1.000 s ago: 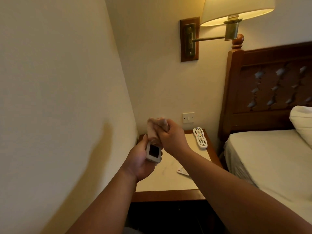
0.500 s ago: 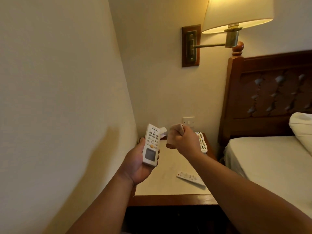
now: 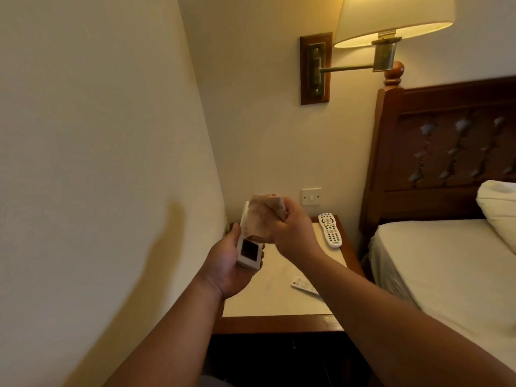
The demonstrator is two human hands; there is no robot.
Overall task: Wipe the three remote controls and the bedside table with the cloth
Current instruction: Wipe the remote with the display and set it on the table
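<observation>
My left hand [image 3: 226, 270] grips a white air-conditioner remote [image 3: 249, 254] by its lower end, above the left side of the bedside table [image 3: 275, 304]; its dark screen faces me. My right hand [image 3: 293, 233] is closed on a bunched beige cloth [image 3: 264, 216] and presses it over the remote's upper half, hiding the buttons. A white TV remote [image 3: 330, 229] with coloured buttons lies at the table's back right. A third, slim white remote [image 3: 304, 286] lies flat near the table's right edge, partly hidden by my right forearm.
The table has a pale top with a dark wooden rim and stands in a corner, wall close on the left and behind. A bed [image 3: 446, 269] with a pillow [image 3: 499, 208] and wooden headboard lies right. A lit wall lamp [image 3: 391, 20] hangs above; a wall switch [image 3: 311, 196] sits behind.
Half a second ago the cloth was off the remote, to its right, and the buttons showed. Now my right hand has moved left and covers the remote's upper half again.
</observation>
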